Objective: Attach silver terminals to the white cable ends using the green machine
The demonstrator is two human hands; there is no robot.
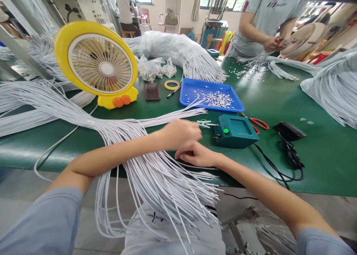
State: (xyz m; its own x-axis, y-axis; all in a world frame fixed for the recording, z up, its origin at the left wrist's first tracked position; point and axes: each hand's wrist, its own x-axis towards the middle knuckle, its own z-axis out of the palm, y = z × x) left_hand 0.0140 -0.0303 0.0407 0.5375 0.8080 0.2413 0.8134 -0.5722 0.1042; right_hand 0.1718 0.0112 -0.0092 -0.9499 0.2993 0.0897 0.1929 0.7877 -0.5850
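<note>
My left hand (181,133) is closed in a pinch just left of a small teal machine (235,130), close to its metal tip (205,124); what it pinches is too small to name. My right hand (196,154) lies below it on the table edge, fingers curled over thin white cords (156,173). A big bundle of these cords fans from the left across the green table (306,106) and down over my lap. A blue tray (186,89) with several small metal pieces sits behind the machine.
A yellow desk fan (96,63) stands at the left. Tape roll (171,84), dark block (152,91), red-handled scissors (259,123) and a black pedal (290,131) with its cable lie nearby. Another person (267,21) works across the table beside a white fan (302,39).
</note>
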